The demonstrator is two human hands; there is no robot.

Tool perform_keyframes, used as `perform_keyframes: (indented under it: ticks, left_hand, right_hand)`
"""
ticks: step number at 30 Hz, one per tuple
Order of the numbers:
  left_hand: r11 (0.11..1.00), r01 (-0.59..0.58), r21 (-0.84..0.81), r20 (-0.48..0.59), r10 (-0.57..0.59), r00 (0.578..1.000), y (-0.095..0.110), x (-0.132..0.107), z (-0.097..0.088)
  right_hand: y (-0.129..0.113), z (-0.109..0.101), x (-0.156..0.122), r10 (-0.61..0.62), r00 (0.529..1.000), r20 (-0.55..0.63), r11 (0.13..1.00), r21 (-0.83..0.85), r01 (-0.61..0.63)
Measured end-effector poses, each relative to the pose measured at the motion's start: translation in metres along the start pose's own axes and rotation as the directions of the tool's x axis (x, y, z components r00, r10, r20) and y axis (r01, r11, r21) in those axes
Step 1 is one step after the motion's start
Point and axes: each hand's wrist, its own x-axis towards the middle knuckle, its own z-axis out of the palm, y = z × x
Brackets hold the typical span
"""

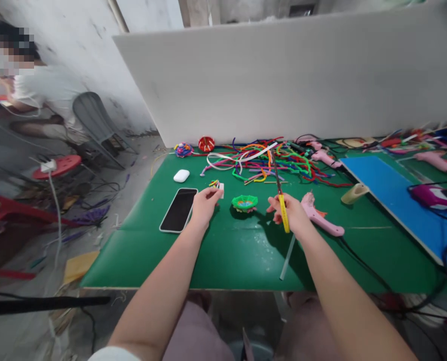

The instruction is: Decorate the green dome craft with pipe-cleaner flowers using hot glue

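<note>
My left hand (205, 203) is closed in a pinch on a small white piece (221, 190), with a few short colourful bits (213, 184) just behind it. My right hand (291, 213) holds yellow-handled scissors (283, 214), their long dark blades pointing away toward the pile. Between the hands, on the green table (242, 260), sits a small green bowl-shaped piece (245, 202) with an orange and blue middle. A white strip (246, 156) curves over the pile of coloured fuzzy stems (298, 165), near the blade tips. Whether the blades are parted is unclear.
A phone (179, 210) and white earbud case (181, 175) lie left. Right are a pink glue gun (323, 220), a translucent stick (287, 258), a bamboo-like tube (354, 193) and a blue board (392, 200). A white panel (283, 85) stands behind; another person (54, 90) sits left.
</note>
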Motion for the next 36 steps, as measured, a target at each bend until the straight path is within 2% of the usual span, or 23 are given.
perform_keyframes:
  ticks: [3, 7, 9, 13, 17, 22, 29, 36]
  left_hand:
    - [0.981, 0.122, -0.147, 0.082, -0.111, 0.990, 0.005, -0.010, -0.002]
    - [0.853, 0.337, -0.399, 0.204, -0.276, 0.939, 0.009, -0.016, 0.002]
    - [0.831, 0.361, -0.423, 0.222, -0.292, 0.930, 0.008, -0.020, 0.006]
    - [0.822, 0.383, -0.421, 0.256, -0.297, 0.920, 0.008, -0.025, 0.010]
    - [0.813, 0.406, -0.417, 0.291, -0.304, 0.907, 0.010, -0.027, 0.010]
    - [0.836, 0.375, -0.401, 0.311, -0.261, 0.914, 0.011, -0.026, 0.005]
    - [0.932, 0.278, -0.231, 0.290, -0.207, 0.934, 0.012, -0.025, 0.001]
    - [0.996, 0.073, 0.057, 0.260, -0.086, 0.962, 0.001, -0.023, -0.001]
  right_hand:
    - [0.009, 0.001, -0.003, 0.060, 0.998, 0.015, 0.998, 0.028, -0.060]
    - [0.008, 0.005, -0.005, -0.052, 0.995, 0.088, 0.984, 0.172, 0.037]
    - [0.006, 0.009, -0.005, -0.115, 0.983, 0.141, 0.974, 0.210, 0.084]
    - [0.007, 0.020, -0.006, -0.139, 0.960, 0.243, 0.973, 0.212, 0.088]
    - [0.009, 0.029, -0.006, -0.154, 0.951, 0.267, 0.976, 0.189, 0.105]
    - [0.008, 0.031, -0.007, -0.151, 0.959, 0.239, 0.980, 0.162, 0.114]
    - [0.009, 0.023, -0.005, -0.128, 0.980, 0.155, 0.981, 0.167, 0.102]
    - [0.007, 0.012, -0.006, -0.130, 0.984, 0.123, 0.990, 0.077, 0.121]
